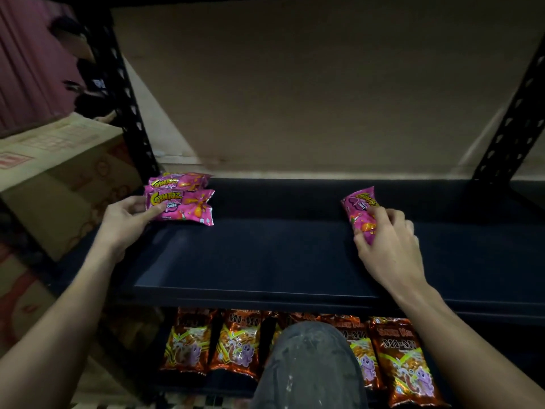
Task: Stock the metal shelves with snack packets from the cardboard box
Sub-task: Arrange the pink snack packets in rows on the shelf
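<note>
Left hand [126,216] pinches the top Cornitoz packet [181,206], right hand [386,240] grips another packet [361,215]; released crooked, the slick top one may slide off its pile.

Dark grey trousers [306,364], speckled with pale flecks, cover the knee; forearms [67,314] bare.
</note>
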`<move>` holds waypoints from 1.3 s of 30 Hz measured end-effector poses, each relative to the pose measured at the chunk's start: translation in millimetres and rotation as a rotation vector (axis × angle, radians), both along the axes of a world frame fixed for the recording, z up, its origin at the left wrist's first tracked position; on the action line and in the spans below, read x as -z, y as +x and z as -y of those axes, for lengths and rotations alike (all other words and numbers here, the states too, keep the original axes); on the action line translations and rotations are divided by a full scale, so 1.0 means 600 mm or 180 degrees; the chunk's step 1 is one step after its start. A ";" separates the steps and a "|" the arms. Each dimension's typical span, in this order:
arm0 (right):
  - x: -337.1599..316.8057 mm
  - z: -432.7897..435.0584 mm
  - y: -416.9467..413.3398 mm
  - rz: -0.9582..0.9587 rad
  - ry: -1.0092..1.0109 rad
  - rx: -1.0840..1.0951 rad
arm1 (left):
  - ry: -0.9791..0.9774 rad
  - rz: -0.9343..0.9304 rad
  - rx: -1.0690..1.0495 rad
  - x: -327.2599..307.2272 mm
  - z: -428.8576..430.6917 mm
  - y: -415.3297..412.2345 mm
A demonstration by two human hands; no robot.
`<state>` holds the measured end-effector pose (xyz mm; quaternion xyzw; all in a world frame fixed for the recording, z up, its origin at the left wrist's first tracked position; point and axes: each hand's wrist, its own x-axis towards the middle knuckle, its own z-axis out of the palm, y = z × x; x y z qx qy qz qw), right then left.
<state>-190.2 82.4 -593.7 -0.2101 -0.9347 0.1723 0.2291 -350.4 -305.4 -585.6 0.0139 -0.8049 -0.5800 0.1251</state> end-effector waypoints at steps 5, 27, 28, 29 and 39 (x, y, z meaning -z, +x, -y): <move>0.002 0.001 -0.002 0.0007 0.0042 -0.0038 | 0.0046 -0.0065 -0.0239 0.001 0.018 -0.018; -0.013 0.068 -0.011 -0.0253 -0.0633 -0.1098 | 0.0051 0.0075 -0.0611 0.014 0.032 -0.043; -0.013 0.079 -0.013 -0.0267 -0.0665 -0.1158 | 0.0002 0.0093 -0.0620 0.016 0.035 -0.043; -0.014 0.088 -0.013 -0.0275 -0.0702 -0.1212 | -0.0070 0.0094 -0.0679 0.016 0.038 -0.040; -0.016 0.159 0.016 -0.0535 -0.1157 -0.2214 | -0.0215 -0.0705 0.0736 -0.011 -0.087 0.106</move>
